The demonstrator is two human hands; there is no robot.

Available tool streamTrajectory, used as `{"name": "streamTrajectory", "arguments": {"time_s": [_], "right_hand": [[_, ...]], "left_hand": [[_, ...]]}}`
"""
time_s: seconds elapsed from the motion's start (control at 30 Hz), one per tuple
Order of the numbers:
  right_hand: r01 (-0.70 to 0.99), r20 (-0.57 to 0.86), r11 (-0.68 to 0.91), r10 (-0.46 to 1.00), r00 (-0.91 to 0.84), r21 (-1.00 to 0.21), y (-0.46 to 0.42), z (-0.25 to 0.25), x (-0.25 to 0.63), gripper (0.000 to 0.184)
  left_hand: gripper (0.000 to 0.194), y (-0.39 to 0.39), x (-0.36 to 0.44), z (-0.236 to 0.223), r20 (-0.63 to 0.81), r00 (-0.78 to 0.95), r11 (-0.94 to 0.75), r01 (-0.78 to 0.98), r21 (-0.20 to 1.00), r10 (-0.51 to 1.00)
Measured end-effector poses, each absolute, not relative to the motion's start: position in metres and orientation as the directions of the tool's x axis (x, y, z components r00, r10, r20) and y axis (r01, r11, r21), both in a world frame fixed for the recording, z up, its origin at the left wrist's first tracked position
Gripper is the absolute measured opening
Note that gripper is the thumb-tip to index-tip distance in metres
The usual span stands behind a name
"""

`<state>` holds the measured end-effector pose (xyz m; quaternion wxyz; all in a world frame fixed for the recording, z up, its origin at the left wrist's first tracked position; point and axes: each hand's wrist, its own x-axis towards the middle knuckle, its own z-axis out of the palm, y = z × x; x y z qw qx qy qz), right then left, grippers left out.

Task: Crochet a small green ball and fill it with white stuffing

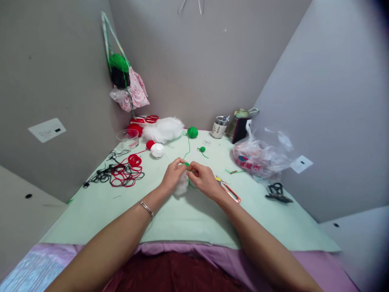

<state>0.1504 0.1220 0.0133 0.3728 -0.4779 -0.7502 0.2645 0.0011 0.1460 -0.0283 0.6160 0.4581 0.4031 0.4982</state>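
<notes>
Over the middle of the table, my left hand and my right hand meet at a small green yarn piece. Both sets of fingers are closed in a pinch on it, and they hide most of its shape. A green strand runs from it up to a green yarn ball. Just below my hands is a tuft of white stuffing. An orange-handled cutter lies to the right of my right hand. Further back is a smaller green ball with a loose tail.
Tangled red yarn and black cord spread at the left, near a clear plastic cup. White stuffing sits behind white yarn. At the right are a can, a plastic bag and a black clip.
</notes>
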Motion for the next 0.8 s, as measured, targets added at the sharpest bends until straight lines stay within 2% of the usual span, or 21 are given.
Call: {"name": "streamTrajectory", "arguments": {"time_s": [0.13,0.37,0.5,0.63,0.8], "right_hand": [[0.526,0.294,0.34,0.94,-0.171,-0.78,0.132,0.008,0.154,0.017],[0.407,0.301,0.313,0.949,-0.096,-0.858,0.147,0.004,0.165,0.032],[0.369,0.301,0.337,0.941,-0.153,-0.866,0.147,0.002,0.162,0.029],[0.415,0.301,0.348,0.937,-0.175,-0.841,0.146,-0.001,0.16,0.018],[0.507,0.321,0.358,0.933,-0.162,-0.784,0.14,0.0,0.159,0.01]], "left_hand": [[0.025,0.143,0.002,-0.02,-0.049,0.22,0.113,-0.288,0.951,0.974],[0.04,0.14,-0.002,-0.002,-0.016,0.249,0.121,-0.412,0.903,0.968],[0.042,0.141,-0.002,-0.004,-0.027,0.259,0.131,-0.394,0.91,0.966],[0.04,0.139,0.002,-0.007,0.011,0.219,0.069,-0.356,0.932,0.976],[0.026,0.141,0.005,-0.013,0.073,0.157,-0.032,-0.247,0.969,0.985]]}}
